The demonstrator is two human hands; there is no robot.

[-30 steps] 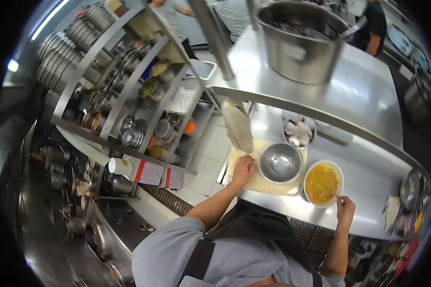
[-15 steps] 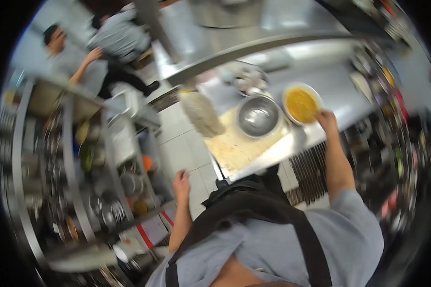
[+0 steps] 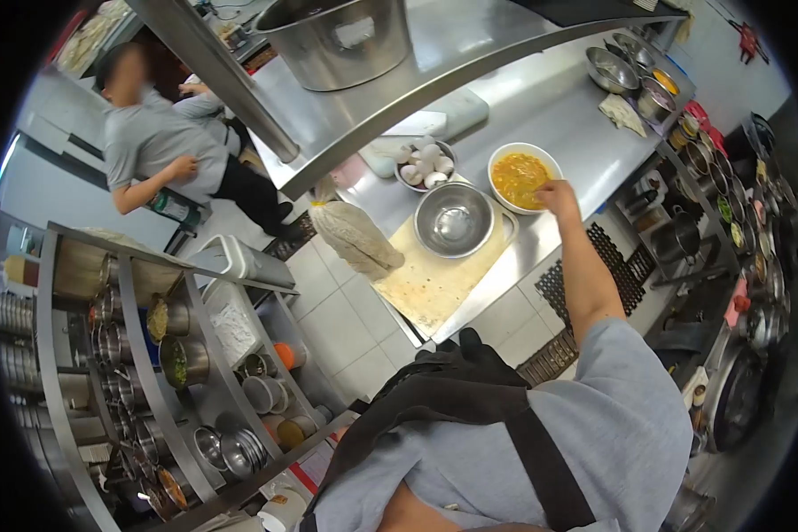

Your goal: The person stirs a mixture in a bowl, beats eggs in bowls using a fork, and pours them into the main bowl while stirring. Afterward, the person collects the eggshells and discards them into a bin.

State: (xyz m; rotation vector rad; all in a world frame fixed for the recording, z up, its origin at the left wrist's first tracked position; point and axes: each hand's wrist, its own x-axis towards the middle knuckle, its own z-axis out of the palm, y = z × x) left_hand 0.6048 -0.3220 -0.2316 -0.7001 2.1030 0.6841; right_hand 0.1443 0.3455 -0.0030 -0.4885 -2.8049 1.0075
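Observation:
My right hand (image 3: 556, 196) is at the right rim of a white bowl (image 3: 551, 159), fingers closed together over its edge. Whether they grip the rim or a thin tool in the bowl cannot be made out. Yellow-orange liquid like beaten egg (image 3: 516, 179) fills much of the bowl. To its left, a steel mixing bowl (image 3: 430, 232) rests on a cutting board (image 3: 417, 293); only a bright reflection shows inside. Behind it sits a bowl of white eggs (image 3: 426, 163). A beige sack (image 3: 350, 235) lies against the board's left side. My left hand is out of view.
A raised steel shelf (image 3: 470, 80) crosses above the counter, bearing a large pot (image 3: 332, 44). Steel bowls (image 3: 614, 69) stand at the counter's far right. A shelving rack (image 3: 142, 346) with pans is at left. Another person (image 3: 173, 146) stands beyond the tiled floor (image 3: 341, 346).
The view has shifted and sharpened. My left hand, earlier raised over the floor beside the counter, has gone out of view. My right hand remains at the white bowl.

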